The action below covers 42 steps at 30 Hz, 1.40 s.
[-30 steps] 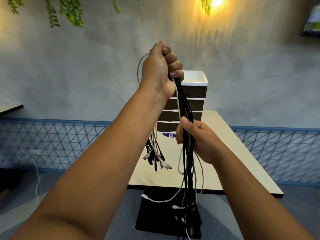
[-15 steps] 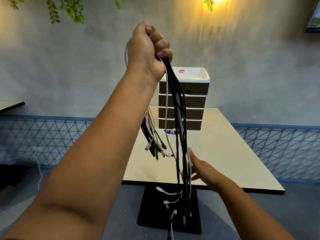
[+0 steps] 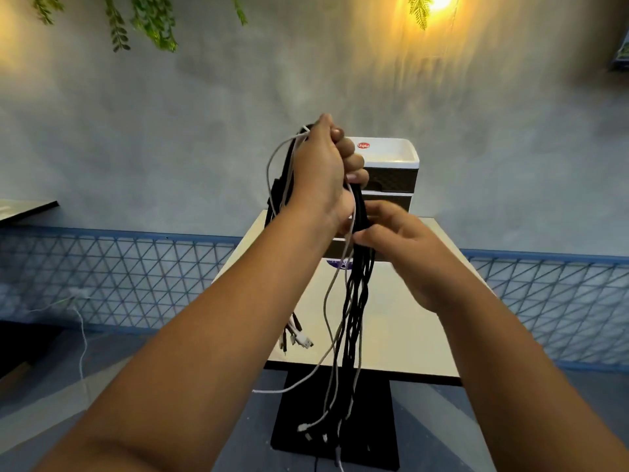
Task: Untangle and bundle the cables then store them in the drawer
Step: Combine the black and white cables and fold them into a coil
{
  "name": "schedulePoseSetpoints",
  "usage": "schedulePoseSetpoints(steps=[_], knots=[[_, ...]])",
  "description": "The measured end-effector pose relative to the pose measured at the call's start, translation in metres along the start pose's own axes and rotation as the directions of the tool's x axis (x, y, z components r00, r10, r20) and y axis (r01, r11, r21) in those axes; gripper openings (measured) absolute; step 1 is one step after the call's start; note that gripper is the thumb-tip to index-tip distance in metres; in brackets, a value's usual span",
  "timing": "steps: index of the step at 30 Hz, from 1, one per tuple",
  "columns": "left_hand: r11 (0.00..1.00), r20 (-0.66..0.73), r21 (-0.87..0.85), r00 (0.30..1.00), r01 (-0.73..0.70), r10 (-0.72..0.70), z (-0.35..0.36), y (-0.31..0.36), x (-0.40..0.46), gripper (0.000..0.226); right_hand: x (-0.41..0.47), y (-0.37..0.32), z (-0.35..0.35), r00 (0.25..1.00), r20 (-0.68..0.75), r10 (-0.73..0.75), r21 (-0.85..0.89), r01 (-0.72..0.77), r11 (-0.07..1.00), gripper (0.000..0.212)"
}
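Halfway at best: cables (image 3: 354,301) gripped high in left hand (image 3: 323,172), right hand (image 3: 401,243) pinching them below; no tie on, drawer unit (image 3: 391,178) shut.

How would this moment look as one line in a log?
left hand: fist holding cables up | right hand: at strands below | drawer unit: shut | stage: untangling

Cables (image 3: 354,301) hang before the drawer unit (image 3: 391,172), which stands on the table (image 3: 408,328).
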<state>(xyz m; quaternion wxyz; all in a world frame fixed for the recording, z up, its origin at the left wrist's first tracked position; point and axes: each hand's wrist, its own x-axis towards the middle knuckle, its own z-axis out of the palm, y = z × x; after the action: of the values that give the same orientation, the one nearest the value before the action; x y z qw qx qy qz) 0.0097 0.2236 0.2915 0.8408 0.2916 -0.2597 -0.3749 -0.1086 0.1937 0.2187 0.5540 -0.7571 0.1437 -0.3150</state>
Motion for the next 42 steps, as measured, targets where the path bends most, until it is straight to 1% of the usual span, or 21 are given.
schedulePoseSetpoints(steps=[2, 3, 4, 7, 10, 13, 15, 17, 19, 22, 23, 24, 25, 26, 27, 28, 30, 33, 36, 40, 42], knots=[[1.0, -0.01, 0.004, 1.0, 0.017, -0.017, -0.004, -0.003, -0.002, 0.038, 0.001, 0.008, 0.012, 1.0, 0.005, 0.019, -0.024, -0.019, 1.0, 0.019], [1.0, -0.01, 0.002, 0.999, 0.03, -0.03, -0.006, -0.003, -0.003, 0.038, 0.0, 0.015, 0.015, 1.0, 0.001, 0.031, 0.019, -0.031, 0.999, 0.01], [0.999, -0.01, -0.003, 0.999, 0.047, -0.047, -0.01, -0.003, -0.003, 0.039, -0.002, 0.021, 0.018, 0.999, 0.016, 0.044, 0.095, -0.045, 0.994, 0.008], [0.993, 0.003, -0.042, 0.994, 0.108, -0.108, -0.019, 0.001, 0.0, 0.04, -0.012, 0.044, 0.021, 0.986, 0.151, 0.075, 0.243, -0.111, 0.964, 0.02], [0.986, 0.042, -0.047, 0.986, 0.162, -0.16, -0.024, 0.005, 0.005, 0.04, -0.025, 0.072, 0.03, 0.966, 0.239, 0.097, 0.217, -0.151, 0.964, 0.024], [0.982, 0.074, -0.01, 0.979, 0.19, -0.189, -0.024, 0.007, 0.007, 0.038, -0.038, 0.102, 0.034, 0.944, 0.273, 0.183, 0.155, -0.231, 0.96, 0.028], [0.979, 0.104, -0.007, 0.973, 0.205, -0.204, -0.022, 0.011, 0.009, 0.038, -0.047, 0.122, 0.037, 0.912, 0.297, 0.284, -0.022, -0.29, 0.957, 0.036], [0.967, 0.149, 0.032, 0.956, 0.252, -0.254, -0.021, 0.019, 0.01, 0.039, -0.054, 0.141, 0.044, 0.886, 0.234, 0.401, -0.188, -0.364, 0.912, 0.046], [0.935, 0.193, 0.123, 0.916, 0.332, -0.351, -0.022, 0.026, 0.012, 0.04, -0.057, 0.15, 0.045, 0.879, 0.193, 0.437, -0.211, -0.398, 0.893, 0.043], [0.853, 0.23, 0.253, 0.828, 0.456, -0.511, -0.026, 0.033, 0.012, 0.043, -0.054, 0.149, 0.025, 0.842, 0.374, 0.388, -0.269, -0.302, 0.915, 0.032], [0.823, 0.238, 0.289, 0.796, 0.489, -0.557, -0.028, 0.035, 0.012, 0.043, -0.053, 0.148, 0.015, 0.821, 0.443, 0.359, -0.227, -0.285, 0.931, 0.041], [0.795, 0.241, 0.327, 0.769, 0.511, -0.593, -0.029, 0.036, 0.011, 0.043, -0.051, 0.148, 0.005, 0.821, 0.464, 0.332, -0.163, -0.289, 0.943, 0.06], [0.771, 0.243, 0.364, 0.746, 0.522, -0.62, -0.031, 0.038, 0.009, 0.042, -0.048, 0.144, -0.004, 0.84, 0.439, 0.32, -0.066, -0.325, 0.943, 0.079], [0.75, 0.247, 0.397, 0.726, 0.528, -0.642, -0.033, 0.038, 0.008, 0.042, -0.042, 0.138, -0.013, 0.866, 0.391, 0.312, 0.066, -0.364, 0.929, 0.091], [0.73, 0.254, 0.425, 0.703, 0.535, -0.664, -0.034, 0.038, 0.006, 0.041, -0.035, 0.128, -0.02, 0.89, 0.336, 0.309, 0.207, -0.39, 0.897, 0.093], [0.71, 0.262, 0.446, 0.679, 0.545, -0.685, -0.035, 0.037, 0.003, 0.04, -0.027, 0.115, -0.024, 0.905, 0.283, 0.316, 0.336, -0.402, 0.852, 0.088], [0.681, 0.264, 0.467, 0.646, 0.564, -0.716, -0.036, 0.032, -0.004, 0.039, -0.007, 0.083, -0.031, 0.908, 0.236, 0.345, 0.468, -0.417, 0.779, 0.08], [0.657, 0.24, 0.512, 0.643, 0.553, -0.728, -0.037, 0.021, -0.02, 0.039, 0.015, 0.037, -0.027, 0.892, 0.267, 0.365, 0.484, -0.451, 0.75, 0.087], [0.625, 0.203, 0.587, 0.653, 0.515, -0.729, -0.041, 0.007, -0.039, 0.042, 0.024, 0.007, -0.017, 0.862, 0.267, 0.431, 0.558, -0.503, 0.661, 0.079], [0.587, 0.116, 0.691, 0.738, 0.42, -0.665, -0.053, -0.023, -0.068, 0.042, 0.027, -0.009, -0.013, 0.79, 0.232, 0.567, 0.644, -0.562, 0.519, 0.058], [0.596, 0.054, 0.703, 0.806, 0.388, -0.589, -0.059, -0.045, -0.085, 0.04, 0.027, -0.011, -0.011, 0.769, 0.205, 0.606, 0.651, -0.57, 0.502, 0.055]])
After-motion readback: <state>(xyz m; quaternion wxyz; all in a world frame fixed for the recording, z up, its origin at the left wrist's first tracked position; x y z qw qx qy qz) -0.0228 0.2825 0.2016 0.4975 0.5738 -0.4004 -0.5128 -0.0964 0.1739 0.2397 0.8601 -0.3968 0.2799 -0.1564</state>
